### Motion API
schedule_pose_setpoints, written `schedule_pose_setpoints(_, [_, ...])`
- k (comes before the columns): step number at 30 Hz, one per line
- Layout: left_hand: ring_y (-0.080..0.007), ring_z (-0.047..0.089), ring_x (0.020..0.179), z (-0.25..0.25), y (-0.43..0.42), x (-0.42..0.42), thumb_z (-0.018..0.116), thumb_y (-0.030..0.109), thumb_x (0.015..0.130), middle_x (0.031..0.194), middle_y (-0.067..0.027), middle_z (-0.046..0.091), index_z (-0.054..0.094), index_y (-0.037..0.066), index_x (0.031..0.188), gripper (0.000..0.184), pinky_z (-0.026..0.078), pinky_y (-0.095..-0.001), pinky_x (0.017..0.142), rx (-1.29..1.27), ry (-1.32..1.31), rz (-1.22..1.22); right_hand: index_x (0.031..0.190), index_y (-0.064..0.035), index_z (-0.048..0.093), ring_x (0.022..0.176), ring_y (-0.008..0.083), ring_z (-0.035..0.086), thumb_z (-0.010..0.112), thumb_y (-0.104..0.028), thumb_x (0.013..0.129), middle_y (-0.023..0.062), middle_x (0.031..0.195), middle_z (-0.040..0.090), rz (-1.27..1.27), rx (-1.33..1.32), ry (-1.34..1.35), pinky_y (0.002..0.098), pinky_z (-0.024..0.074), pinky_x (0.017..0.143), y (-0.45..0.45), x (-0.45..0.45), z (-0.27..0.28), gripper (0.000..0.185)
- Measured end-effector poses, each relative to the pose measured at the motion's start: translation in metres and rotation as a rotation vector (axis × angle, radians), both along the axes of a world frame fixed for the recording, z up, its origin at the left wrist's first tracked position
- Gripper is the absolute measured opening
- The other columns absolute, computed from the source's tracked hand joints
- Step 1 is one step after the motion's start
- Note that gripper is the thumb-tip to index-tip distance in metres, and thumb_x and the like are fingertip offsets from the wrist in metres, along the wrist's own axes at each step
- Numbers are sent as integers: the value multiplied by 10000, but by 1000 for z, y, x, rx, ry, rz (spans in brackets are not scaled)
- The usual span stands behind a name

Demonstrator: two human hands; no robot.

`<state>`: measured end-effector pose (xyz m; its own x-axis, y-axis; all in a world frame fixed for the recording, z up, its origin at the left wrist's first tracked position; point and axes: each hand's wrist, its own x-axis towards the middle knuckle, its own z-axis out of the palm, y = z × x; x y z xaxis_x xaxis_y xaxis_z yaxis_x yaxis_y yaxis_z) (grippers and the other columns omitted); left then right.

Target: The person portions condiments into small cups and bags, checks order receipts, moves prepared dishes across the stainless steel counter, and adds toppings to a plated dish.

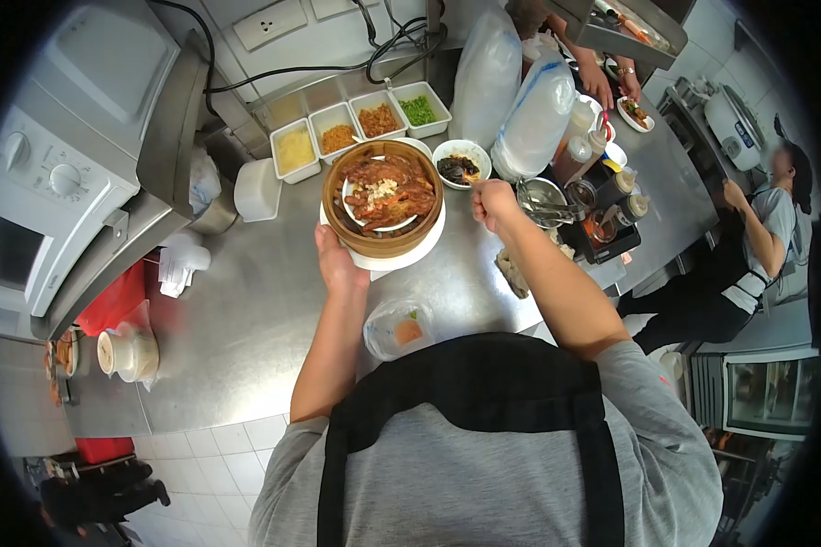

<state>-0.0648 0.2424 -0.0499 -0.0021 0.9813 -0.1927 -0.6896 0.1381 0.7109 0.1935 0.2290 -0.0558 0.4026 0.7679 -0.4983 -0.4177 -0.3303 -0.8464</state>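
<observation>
A round bamboo steamer (380, 248) stands on a white plate (436, 239), with reddish-brown cooked food (400, 196) inside, topped with pale chopped bits. My left hand (337, 260) grips the left edge of that white plate, its thumb up beside the steamer. To the right, my right hand (494, 204) is closed in front of a white bowl (474, 150) of dark food; what its fingers hold, if anything, is too small to name. Behind the steamer sit white tubs of yellow (294, 150), orange-brown (337, 138) and green (418, 110) chopped bits.
Two tall plastic-wrapped stacks (535, 109) rise behind my right hand. Bottles and a black tray (611, 248) stand to the right. A plastic bag (394, 328) lies near my apron. A co-worker (762, 228) stands far right; another person's hands (602, 82) show at the top.
</observation>
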Motion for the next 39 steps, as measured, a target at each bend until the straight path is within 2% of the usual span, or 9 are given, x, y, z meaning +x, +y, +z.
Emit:
schedule_pose_setpoints(4, [-238, 500, 1121, -1, 0, -1, 212, 264, 1008, 1237, -97, 476, 336, 106, 1289, 346, 445, -393, 956, 14, 6, -5, 859, -90, 462, 449, 122, 342, 438, -118, 908, -2, 570, 391, -47, -5, 240, 271, 297, 421, -7, 1, 2, 61])
schedule_pose_setpoints(10, [-243, 511, 1114, -4, 2, -1, 254, 253, 1003, 1233, -102, 484, 365, 104, 1255, 313, 460, -405, 945, -18, -53, 1, 926, -67, 468, 420, 102, 321, 451, -99, 900, 2, 577, 411, -77, 225, 52, 252, 285, 390, -31, -13, 46, 44])
schedule_pose_setpoints(14, [-248, 516, 1110, -8, 5, 0, 260, 253, 1002, 1229, -110, 484, 378, 104, 1242, 306, 461, -411, 949, -2, -82, 3, 1025, -49, 498, 442, 82, 333, 486, -127, 906, -21, 577, 409, 165, 327, -82, 231, 262, 411, -56, -31, 102, 143])
schedule_pose_setpoints(17, [-241, 517, 1101, -2, 2, 1, 242, 255, 1005, 1221, -109, 487, 348, 100, 1271, 326, 460, -402, 944, -29, -90, -3, 1009, -62, 526, 440, 160, 420, 499, -124, 890, 33, 565, 479, 392, 322, -273, 281, 331, 432, -66, -43, 122, 137])
schedule_pose_setpoints(20, [-241, 512, 1103, 1, -1, 1, 229, 260, 1006, 1218, -110, 485, 339, 90, 1275, 337, 462, -398, 941, -18, -98, -26, 985, -92, 543, 514, 285, 543, 498, -109, 878, 123, 611, 565, 417, 435, -1096, 368, 417, 493, -72, -58, 128, 117])
schedule_pose_setpoints(21, [-242, 512, 1103, 1, -1, 1, 229, 260, 1006, 1217, -110, 485, 341, 89, 1272, 336, 462, -398, 940, -13, -103, -30, 1008, -127, 535, 650, 363, 593, 497, -115, 878, 178, 699, 600, 433, 366, -1263, 441, 458, 580, -77, -65, 141, 136])
schedule_pose_setpoints(27, [-244, 517, 1101, 9, -7, 1, 239, 247, 1005, 1214, -110, 485, 354, 91, 1255, 316, 474, -394, 929, 15, -91, -53, 1004, -126, 527, 646, 343, 601, 523, -132, 865, 142, 698, 612, 360, 473, -1588, 443, 468, 569, -79, -70, 142, 140])
schedule_pose_setpoints(33, [-238, 516, 1110, 11, -9, 0, 253, 234, 1003, 1217, -109, 487, 364, 98, 1250, 303, 479, -392, 926, 10, -121, -63, 1007, -116, 527, 633, 326, 596, 522, -132, 870, 123, 691, 604, 357, 618, -1644, 409, 465, 556, -87, -73, 144, 139])
schedule_pose_setpoints(39, [-242, 514, 1116, 13, -13, -5, 256, 237, 1003, 1207, -99, 510, 394, 96, 1237, 305, 463, -404, 944, -37, -151, 7, 1019, -86, 538, 544, 227, 558, 473, -97, 882, 105, 657, 578, 208, 525, -741, 335, 428, 516, -76, -40, 135, 152])
